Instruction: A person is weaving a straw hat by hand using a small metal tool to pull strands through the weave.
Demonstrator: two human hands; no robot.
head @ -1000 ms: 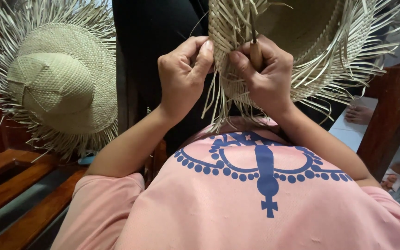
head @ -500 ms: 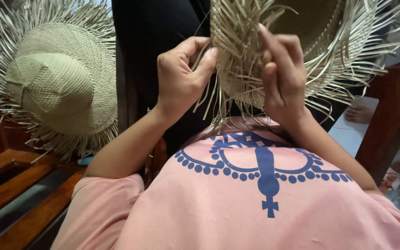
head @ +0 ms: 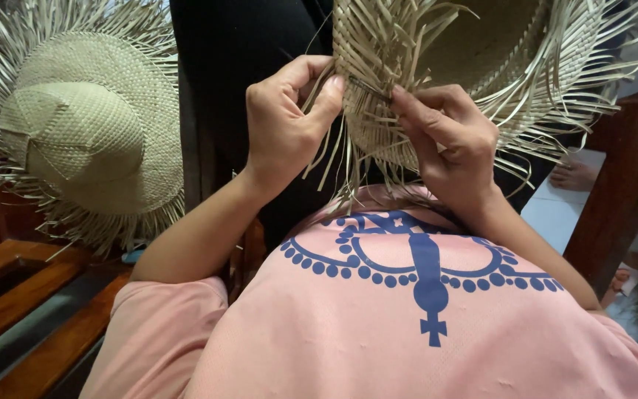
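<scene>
Now, starting at your left: a finished pale woven straw hat with a ragged fringe (head: 86, 129) rests against the dark wooden bench (head: 31, 295), well apart from your hands and untouched. Your work is the unfinished pale straw hat with long loose strands (head: 481, 66), held up in front of your chest with its brim edge towards you. You look to be mid-weave along that brim, tucking loose strands into the plaited edge. Your left hand (head: 286, 122) is closed in a pinch, thumb and forefinger pressing a few strands against the brim. Your right hand (head: 448, 140) is also closed, fingertips nipping what looks like a thin dark tool or strand right at the weave; which it is cannot be told. The next move likely calls for steady tension on the left while the right threads through.
</scene>
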